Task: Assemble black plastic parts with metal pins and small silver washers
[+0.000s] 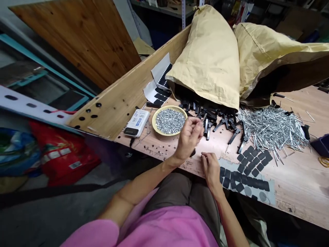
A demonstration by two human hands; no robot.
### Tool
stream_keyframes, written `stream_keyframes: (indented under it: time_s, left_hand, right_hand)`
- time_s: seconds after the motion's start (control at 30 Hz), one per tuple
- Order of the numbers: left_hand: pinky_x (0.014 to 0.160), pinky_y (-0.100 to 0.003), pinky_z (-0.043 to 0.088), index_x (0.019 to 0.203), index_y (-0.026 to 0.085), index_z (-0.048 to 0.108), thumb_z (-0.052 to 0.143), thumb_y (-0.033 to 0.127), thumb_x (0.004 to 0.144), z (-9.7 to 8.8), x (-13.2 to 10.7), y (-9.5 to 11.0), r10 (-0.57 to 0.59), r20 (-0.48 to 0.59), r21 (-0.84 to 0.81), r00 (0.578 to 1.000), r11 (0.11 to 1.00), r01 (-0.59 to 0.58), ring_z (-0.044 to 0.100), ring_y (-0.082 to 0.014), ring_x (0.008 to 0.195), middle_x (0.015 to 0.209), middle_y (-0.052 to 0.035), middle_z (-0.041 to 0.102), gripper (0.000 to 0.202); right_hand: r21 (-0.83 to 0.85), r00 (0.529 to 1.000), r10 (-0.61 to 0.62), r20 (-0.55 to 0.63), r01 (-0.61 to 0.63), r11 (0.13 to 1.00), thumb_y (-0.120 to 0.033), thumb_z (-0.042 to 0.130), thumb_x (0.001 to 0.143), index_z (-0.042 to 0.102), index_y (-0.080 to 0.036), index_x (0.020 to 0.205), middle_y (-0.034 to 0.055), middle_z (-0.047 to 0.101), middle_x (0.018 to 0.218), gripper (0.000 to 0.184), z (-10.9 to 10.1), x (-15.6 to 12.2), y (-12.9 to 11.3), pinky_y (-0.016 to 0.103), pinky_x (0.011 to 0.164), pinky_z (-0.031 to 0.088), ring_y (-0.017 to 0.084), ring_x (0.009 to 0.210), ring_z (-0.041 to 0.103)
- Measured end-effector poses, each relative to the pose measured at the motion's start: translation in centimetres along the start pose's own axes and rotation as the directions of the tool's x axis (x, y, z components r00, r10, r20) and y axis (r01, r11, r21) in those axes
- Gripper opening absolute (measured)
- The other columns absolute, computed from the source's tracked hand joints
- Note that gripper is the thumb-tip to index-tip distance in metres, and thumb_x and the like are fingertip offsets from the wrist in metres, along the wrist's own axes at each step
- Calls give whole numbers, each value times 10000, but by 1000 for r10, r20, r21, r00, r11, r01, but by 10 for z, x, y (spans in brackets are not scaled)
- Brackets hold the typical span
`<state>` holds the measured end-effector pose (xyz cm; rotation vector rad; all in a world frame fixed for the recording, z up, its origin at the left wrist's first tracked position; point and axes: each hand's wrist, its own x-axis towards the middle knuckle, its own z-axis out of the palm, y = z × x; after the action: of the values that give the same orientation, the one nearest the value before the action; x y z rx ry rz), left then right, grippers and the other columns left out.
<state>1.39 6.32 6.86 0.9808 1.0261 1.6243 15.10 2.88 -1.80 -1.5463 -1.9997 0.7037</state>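
My left hand (189,137) is raised above the table edge with its fingers pinched together on a small black part whose end shows below the palm. It hovers just right of a yellow bowl (169,120) full of small silver screws. My right hand (211,168) rests on the table's front edge, fingers curled, touching the left end of a grey sheet of black adhesive pads (246,175). What the right fingers hold, if anything, is hidden. A heap of black plastic parts (210,118) lies just beyond my left hand.
A pile of thin metal pins (272,128) lies at the right. Two tan sacks (213,58) lie at the back, black parts spilling from one. A white power bank (137,122) sits left of the bowl, more pad sheets (159,89) behind it. Red bag (61,151) on the floor.
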Motion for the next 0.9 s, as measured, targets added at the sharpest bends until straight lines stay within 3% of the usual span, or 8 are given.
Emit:
stream_keyframes:
  time_s: [0.07,0.2,0.3,0.37,0.47,0.57,0.7,0.9]
  left_hand:
    - [325,-132,214,814,201,442,565,419,800,-26,-17,1,-226,-30,5,974,974,226,292,-17,362,551,97,432,250]
    - [310,-131,110,885,168,510,630,399,735,-59,-50,-19,-583,-129,24,802,807,590,222,-3,317,489,112,415,300]
    - [324,-132,91,1038,128,559,601,335,769,-69,-64,-30,-707,-154,40,691,694,719,207,2,312,474,116,393,342]
    - [331,-136,84,1104,109,568,577,303,792,-71,-67,-33,-742,-145,52,655,655,753,201,4,311,468,116,379,367]
    - [338,-143,79,1159,100,570,570,295,802,-73,-68,-36,-761,-115,60,639,637,769,206,4,316,475,111,377,406]
    - [345,-149,81,1180,104,570,579,317,796,-71,-68,-39,-768,-65,51,637,635,771,204,2,326,485,106,382,440]
    - [348,-154,84,1181,111,576,581,352,784,-64,-68,-41,-750,2,29,661,661,750,186,3,335,497,104,383,465]
    - [352,-162,85,1150,105,600,614,456,730,-53,-66,-40,-695,102,34,712,718,695,182,3,345,507,104,380,548]
  right_hand:
    - [-142,996,63,69,-53,988,-293,412,914,663,-196,974,92,623,910,276,19,9,-5,289,644,425,200,790,598]
    - [-333,985,140,103,-99,938,-291,451,910,665,-222,990,85,606,937,238,35,20,-15,266,551,338,195,789,572]
    - [-385,989,114,97,-68,921,-272,462,908,657,-240,967,74,595,941,207,40,22,-20,256,519,291,185,780,550]
    - [-399,990,93,109,-42,916,-253,456,906,647,-235,929,70,593,936,194,41,23,-22,254,517,289,185,778,543]
    - [-313,991,48,121,-7,950,-200,464,873,619,-201,834,72,601,904,160,41,28,-21,262,556,349,191,786,546]
    - [36,997,40,59,-43,998,-172,487,807,566,-191,760,41,608,788,95,38,32,-18,276,620,428,171,718,561]
    - [547,985,172,4,-146,824,-287,579,751,535,-207,789,5,625,738,99,29,27,-18,276,613,494,158,676,605]
    - [729,949,313,-28,-195,656,-342,697,677,515,-210,823,6,684,734,268,17,12,-26,282,656,527,164,702,663]
